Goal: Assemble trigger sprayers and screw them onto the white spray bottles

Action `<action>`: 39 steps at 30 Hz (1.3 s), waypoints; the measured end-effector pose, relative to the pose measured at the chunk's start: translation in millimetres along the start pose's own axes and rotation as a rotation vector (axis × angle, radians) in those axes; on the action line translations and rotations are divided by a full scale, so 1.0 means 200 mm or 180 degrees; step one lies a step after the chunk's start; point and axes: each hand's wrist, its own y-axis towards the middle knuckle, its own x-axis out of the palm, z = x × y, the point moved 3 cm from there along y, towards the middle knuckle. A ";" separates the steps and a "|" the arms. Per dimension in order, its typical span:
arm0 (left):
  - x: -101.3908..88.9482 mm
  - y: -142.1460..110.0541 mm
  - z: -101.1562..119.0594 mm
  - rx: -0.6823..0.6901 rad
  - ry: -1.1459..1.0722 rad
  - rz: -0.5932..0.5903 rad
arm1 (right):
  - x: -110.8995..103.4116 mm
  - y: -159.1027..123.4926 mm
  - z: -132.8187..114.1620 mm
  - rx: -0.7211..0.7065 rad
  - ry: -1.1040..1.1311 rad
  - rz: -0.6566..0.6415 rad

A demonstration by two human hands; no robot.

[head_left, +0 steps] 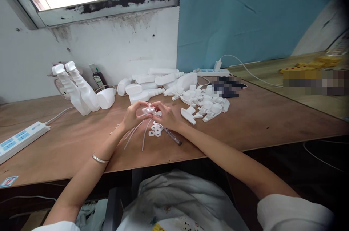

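My left hand (133, 115) and my right hand (165, 115) meet over the table's middle. Between their fingertips they pinch a small, whitish, shiny plastic part (148, 110), whose exact kind is partly hidden by the fingers. Below them lie several thin white tubes (134, 134) and a small heap of flat white ring washers (155, 129). Just under my right hand a screwdriver with a clear handle (172, 135) rests on the tabletop. Right of my hands is a pile of white trigger spray heads (209, 105).
White spray bottles (148, 87) lie heaped behind my hands, and two stand upright (81, 91) at left near a dark bottle (97, 78). Power strips sit at far left (23, 140) and against the back wall (211, 73). The wooden table's (218, 140) front edge is close to my body.
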 end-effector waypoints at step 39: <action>0.02 -0.05 0.01 0.1410 0.1151 0.0282 | -0.03 0.01 -0.01 -0.1436 -0.0876 0.0009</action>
